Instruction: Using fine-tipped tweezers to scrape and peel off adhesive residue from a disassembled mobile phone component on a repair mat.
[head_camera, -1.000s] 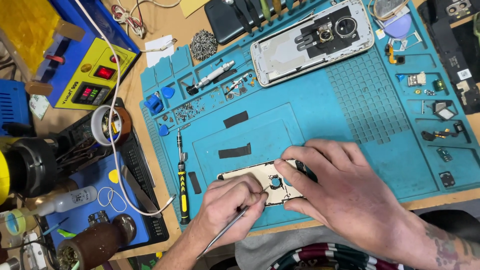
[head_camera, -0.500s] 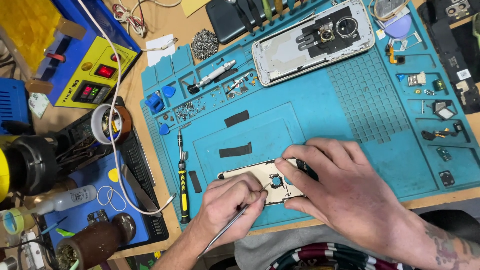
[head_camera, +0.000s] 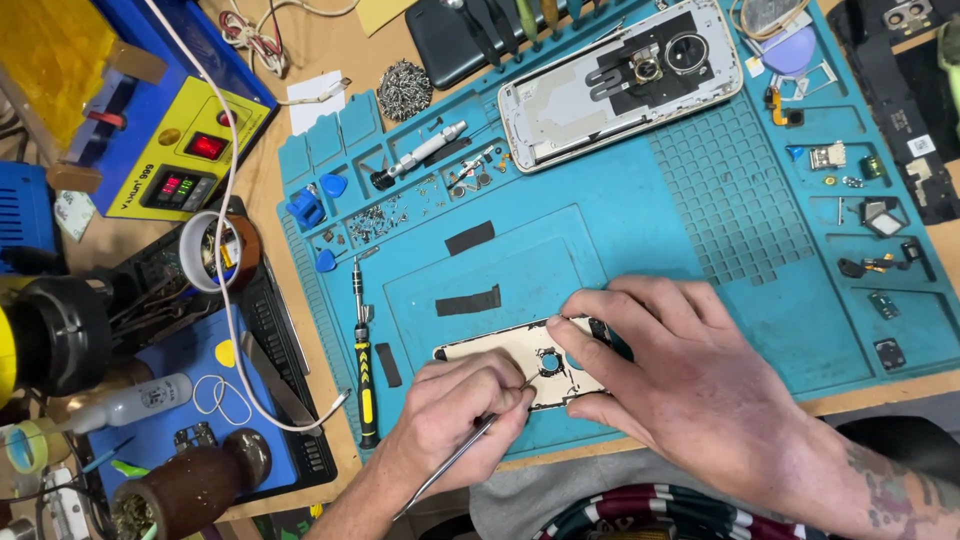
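Farthest out to the left of both hands, well apart from them, a yellow-and-blue bench unit (head_camera: 185, 150) with red displays sits on the wooden bench, and a roll of tape (head_camera: 218, 250) lies nearer in, beside a white cable (head_camera: 228, 230) that runs down toward the front edge. Just to the left of the left hand, a black-and-yellow screwdriver (head_camera: 362, 375) lies on the teal work mat (head_camera: 700, 190), its long axis running away from the person. The left hand (head_camera: 455, 420) is closed in a pen-like pinch around metal tweezers (head_camera: 460, 458); their shaft slants from the lower left, near the wrist, up and to the right, and the tips come out past the fingertips and meet the phone panel (head_camera: 510, 355) close to its round opening. That pale panel lies flat on the mat, its long axis running left to right, directly ahead of the left hand and under the fingers of the right, so both hands touch it, though only the left brings a tool to it. The right hand (head_camera: 690, 390) comes in from the lower right with fingers spread and pressed down on the panel's right end, thumb along the near edge. Beyond the right hand, well apart, an opened phone frame (head_camera: 620, 85) lies at a slant, and small loose parts (head_camera: 870, 215) fill the mat's compartments off to its right.
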